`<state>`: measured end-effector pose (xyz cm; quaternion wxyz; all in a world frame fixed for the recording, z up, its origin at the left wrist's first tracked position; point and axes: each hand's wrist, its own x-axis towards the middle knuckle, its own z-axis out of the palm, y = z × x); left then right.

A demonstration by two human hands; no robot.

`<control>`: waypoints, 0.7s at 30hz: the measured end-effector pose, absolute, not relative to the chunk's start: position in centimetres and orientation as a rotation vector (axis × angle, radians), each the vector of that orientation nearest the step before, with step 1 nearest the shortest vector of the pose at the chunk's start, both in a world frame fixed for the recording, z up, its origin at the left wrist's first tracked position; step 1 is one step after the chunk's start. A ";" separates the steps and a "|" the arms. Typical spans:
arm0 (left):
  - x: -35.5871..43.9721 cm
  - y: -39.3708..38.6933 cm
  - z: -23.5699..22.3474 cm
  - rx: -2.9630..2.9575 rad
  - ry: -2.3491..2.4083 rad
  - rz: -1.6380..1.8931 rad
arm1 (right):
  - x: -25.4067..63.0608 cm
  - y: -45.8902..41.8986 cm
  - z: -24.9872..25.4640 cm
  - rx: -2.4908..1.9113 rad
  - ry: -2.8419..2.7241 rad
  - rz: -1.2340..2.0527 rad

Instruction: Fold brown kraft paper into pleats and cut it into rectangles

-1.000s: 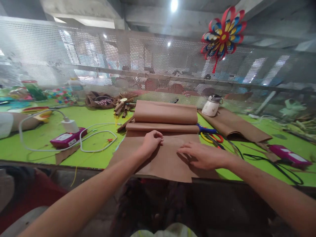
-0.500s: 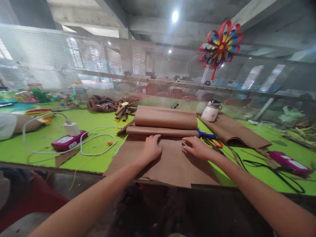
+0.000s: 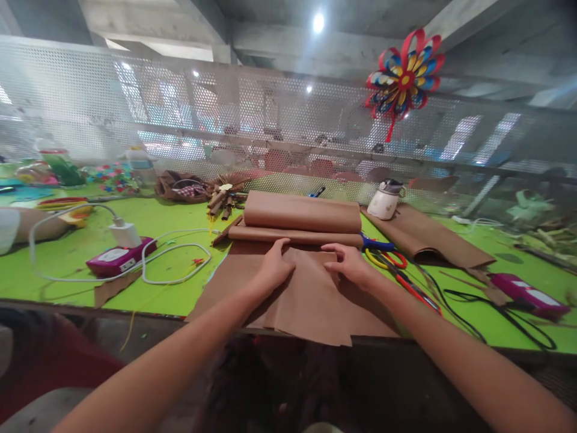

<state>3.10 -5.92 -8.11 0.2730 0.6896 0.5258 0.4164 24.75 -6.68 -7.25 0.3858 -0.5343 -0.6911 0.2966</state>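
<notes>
A smaller brown paper sheet point(image 3: 313, 294) lies over a larger brown sheet point(image 3: 220, 285), its near end sticking out past the table edge. My left hand point(image 3: 276, 267) grips its far left corner, with the thumb near the paper's edge. At the far right corner, my right hand point(image 3: 350, 266) has thumb and fingers curved around the paper. Just beyond both hands lie a thin brown paper roll point(image 3: 293, 236) and a thicker folded brown paper roll point(image 3: 302, 213). Blue-handled scissors point(image 3: 377, 244) poke out at the right of the thin roll.
A purple power strip point(image 3: 119, 255) with a white charger and cable lies left; another purple strip point(image 3: 529, 294) is at right. Pliers point(image 3: 417, 291), a white flask point(image 3: 384, 200) and folded brown paper point(image 3: 428, 237) are on the right. Another person's arm point(image 3: 38, 225) rests at far left.
My hands have closed on the far corners of the smaller sheet. Its far edge now stands out and its near end reaches further past the table edge. The right hand has shifted slightly left.
</notes>
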 end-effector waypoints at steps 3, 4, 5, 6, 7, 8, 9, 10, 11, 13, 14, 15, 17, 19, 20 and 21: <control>3.1 -6.1 -7.7 1.480 1.248 1.175 | 24.4 -7.1 -7.4 -1.230 -1.523 0.937; 3.0 -6.2 -7.6 1.360 1.186 1.165 | 24.2 -7.2 -7.4 -1.191 -1.459 0.981; 3.0 -6.3 -7.4 1.272 1.134 1.146 | 24.1 -7.2 -7.4 -1.160 -1.412 1.012; 3.0 -6.4 -7.2 1.210 1.090 1.130 | 23.9 -7.2 -7.3 -1.134 -1.372 1.034; 3.0 -6.5 -7.1 1.168 1.054 1.124 | 23.9 -7.3 -7.2 -1.114 -1.335 1.054; 3.0 -6.6 -6.9 1.139 1.027 1.123 | 23.8 -7.3 -7.1 -1.099 -1.306 1.065; 3.0 -6.6 -6.8 1.118 1.010 1.123 | 23.8 -7.3 -7.0 -1.085 -1.281 1.077; 3.0 -6.7 -6.7 1.100 0.996 1.125 | 23.9 -7.4 -6.9 -1.069 -1.257 1.093; 3.0 -6.8 -6.7 1.084 0.983 1.129 | 24.0 -7.6 -6.8 -1.053 -1.230 1.112; 3.0 -6.8 -6.6 1.054 0.945 1.133 | 24.4 -7.9 -6.7 -1.037 -1.178 1.134; 2.9 -6.8 -6.5 1.038 0.921 1.134 | 24.7 -8.2 -6.7 -1.041 -1.163 1.136; 2.9 -6.8 -6.4 1.019 0.897 1.134 | 25.0 -8.5 -6.7 -1.056 -1.167 1.131; 2.8 -6.8 -6.2 0.977 0.857 1.129 | 25.6 -9.3 -6.9 -1.103 -1.257 1.083; 2.7 -6.9 -5.9 0.939 0.827 1.119 | 26.1 -10.3 -6.9 -1.152 -1.458 0.916; 2.6 -7.0 -5.7 0.925 0.810 1.110 | 26.2 -10.8 -6.7 -1.167 -1.592 0.751; 2.6 -7.1 -5.5 0.919 0.790 1.098 | 26.2 -11.4 -6.5 -1.171 -1.733 0.535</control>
